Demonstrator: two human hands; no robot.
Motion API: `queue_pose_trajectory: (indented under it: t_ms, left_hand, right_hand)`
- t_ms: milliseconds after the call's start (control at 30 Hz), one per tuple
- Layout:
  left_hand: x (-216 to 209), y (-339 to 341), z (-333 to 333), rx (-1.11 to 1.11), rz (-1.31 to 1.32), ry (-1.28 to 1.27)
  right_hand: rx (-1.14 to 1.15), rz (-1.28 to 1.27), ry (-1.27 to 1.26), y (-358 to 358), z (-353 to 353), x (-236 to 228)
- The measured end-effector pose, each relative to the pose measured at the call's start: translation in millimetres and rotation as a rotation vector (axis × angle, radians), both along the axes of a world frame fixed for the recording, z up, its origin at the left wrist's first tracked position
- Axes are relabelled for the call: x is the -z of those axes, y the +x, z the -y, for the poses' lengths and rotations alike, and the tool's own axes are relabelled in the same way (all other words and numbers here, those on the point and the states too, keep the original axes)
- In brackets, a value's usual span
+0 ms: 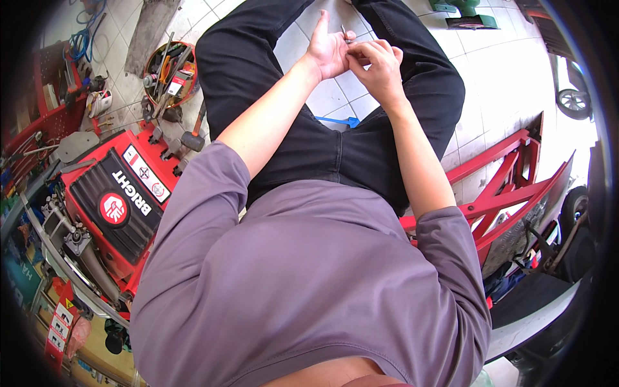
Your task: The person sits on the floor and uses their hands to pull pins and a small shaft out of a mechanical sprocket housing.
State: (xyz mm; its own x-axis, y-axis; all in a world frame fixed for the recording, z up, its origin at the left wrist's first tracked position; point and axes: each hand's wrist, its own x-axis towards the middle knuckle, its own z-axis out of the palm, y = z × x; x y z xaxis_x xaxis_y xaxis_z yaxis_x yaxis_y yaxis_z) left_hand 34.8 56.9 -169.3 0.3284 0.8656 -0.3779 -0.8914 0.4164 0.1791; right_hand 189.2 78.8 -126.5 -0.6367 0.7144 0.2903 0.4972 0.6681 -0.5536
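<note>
My left hand [329, 57] is held palm up between my knees, thumb stretched out and fingers curled at the far side. A small, thin, metallic-looking piece [344, 30] shows at those curled fingers, too small to name. Close against the left palm, my right hand [382, 69] has its thumb and index finger pinched together. Whatever lies in that pinch is hidden. Both hands are above the tiled floor [327, 97], and the fingers of the two hands meet or nearly meet.
Left of my leg stands a round red tub [193, 97] full of hand tools, with a mallet [193, 140] nearby. A red machine with a black cover [116, 200] is close at my left. Red metal frame bars [496, 203] lie right. A blue object [351, 121] shows between my thighs.
</note>
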Motion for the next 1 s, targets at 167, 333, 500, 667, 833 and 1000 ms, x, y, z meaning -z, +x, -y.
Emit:
queue_pose_trajectory:
  t_ms: [167, 333, 500, 667, 833, 1000]
  left_hand:
    - [10, 6, 0, -0.04, -0.23, -0.177]
    - [37, 11, 1, -0.032, -0.36, -0.36]
    - [52, -14, -22, 0.054, -0.383, -0.446]
    - [87, -49, -58, 0.046, -0.743, -0.482]
    - [154, -66, -62, 0.159, -1.061, -0.551]
    - [233, -74, -62, 0.211, -1.281, -0.634]
  right_hand:
    - [-0.007, 0.066, 0.144, -1, -1, 7]
    - [-0.055, 0.23, 0.111, -8, 7, 6]
    - [0.143, -0.075, -0.26, -7, -34, 7]
    - [0.26, 0.123, -0.699, -11, -95, 42]
    - [0.243, 0.561, -0.735, 4, -104, 150]
    - [0.162, 1.029, -0.82, 0, -93, 198]
